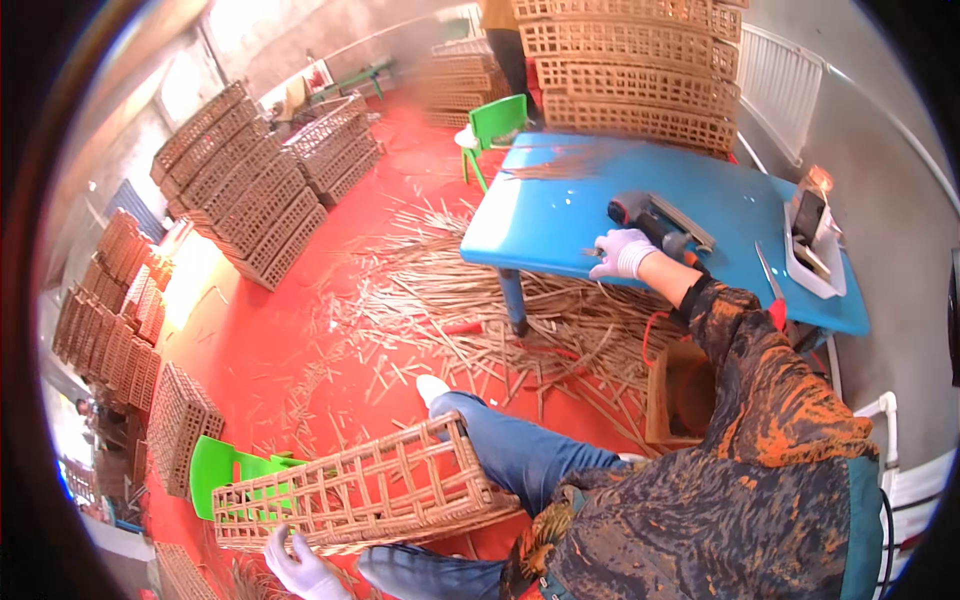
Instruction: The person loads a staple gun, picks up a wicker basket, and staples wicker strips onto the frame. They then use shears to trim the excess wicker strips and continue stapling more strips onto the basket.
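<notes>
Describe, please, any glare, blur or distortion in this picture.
Head view: glare pales the blue table at its left end and whitens part of the red floor at left; fisheye distortion curves straight edges; haze softens the smaller basket stack at top centre, while the near woven basket looks crisper.

Bright light, apparently from left; glare whitens red floor [195, 285], blue table [505, 210]; upper centre smeared; dark rim, bowed edges.

Tray [818, 284] on table [535, 215] right, strips [430, 275] on floor [265, 350] below, basket [432, 514] left.
</notes>
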`<state>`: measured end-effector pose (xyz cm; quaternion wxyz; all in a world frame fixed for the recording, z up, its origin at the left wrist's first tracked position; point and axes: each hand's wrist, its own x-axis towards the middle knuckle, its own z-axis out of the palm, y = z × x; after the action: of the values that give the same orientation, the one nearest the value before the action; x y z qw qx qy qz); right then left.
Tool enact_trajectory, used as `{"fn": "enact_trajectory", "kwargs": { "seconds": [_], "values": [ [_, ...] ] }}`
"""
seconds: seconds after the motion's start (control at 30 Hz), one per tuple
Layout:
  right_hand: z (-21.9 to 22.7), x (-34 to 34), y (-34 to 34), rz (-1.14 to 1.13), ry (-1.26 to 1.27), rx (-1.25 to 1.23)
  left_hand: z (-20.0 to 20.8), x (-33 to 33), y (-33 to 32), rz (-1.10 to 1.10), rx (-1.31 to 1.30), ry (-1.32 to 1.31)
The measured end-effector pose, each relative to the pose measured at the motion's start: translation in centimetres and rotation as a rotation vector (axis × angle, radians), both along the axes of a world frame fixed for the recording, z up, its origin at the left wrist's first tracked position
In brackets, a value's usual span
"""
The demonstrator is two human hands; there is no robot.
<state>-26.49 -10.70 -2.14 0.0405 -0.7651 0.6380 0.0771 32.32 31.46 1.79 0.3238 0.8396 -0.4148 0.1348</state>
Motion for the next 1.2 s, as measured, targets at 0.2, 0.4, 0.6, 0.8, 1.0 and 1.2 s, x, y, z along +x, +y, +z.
{"fn": "enact_trajectory", "kwargs": {
  "seconds": [0.2, 0.4, 0.6, 0.8, 1.0, 1.2],
  "values": [
    [3.9, 8.2, -1.1, 0.161, -0.125, -0.645, 1.2, 2.5, -6.2, -0.186, 0.08, -0.241],
    [5.1, 21.0, 17.5, 1.095, -0.932, -0.276, 0.3, 5.5, -8.8, -0.212, 0.42, -0.217],
    [2.8, 25.3, 28.8, 1.433, -0.928, -0.455, 2.6, 4.2, -9.1, -0.216, 0.699, -0.31],
    [1.0, 27.0, 28.5, 1.454, -0.853, -0.6, 1.3, 4.8, -8.2, -0.107, 0.469, -0.181],
    [-0.2, 29.3, 21.8, 1.416, -0.843, -0.57, 1.6, 5.3, -7.6, 0.016, 0.612, -0.159],
    [0.6, 31.9, 16.4, 1.439, -0.972, -0.491, 2.1, 5.7, -9.9, 0.17, 0.535, -0.098]
  ]
}}
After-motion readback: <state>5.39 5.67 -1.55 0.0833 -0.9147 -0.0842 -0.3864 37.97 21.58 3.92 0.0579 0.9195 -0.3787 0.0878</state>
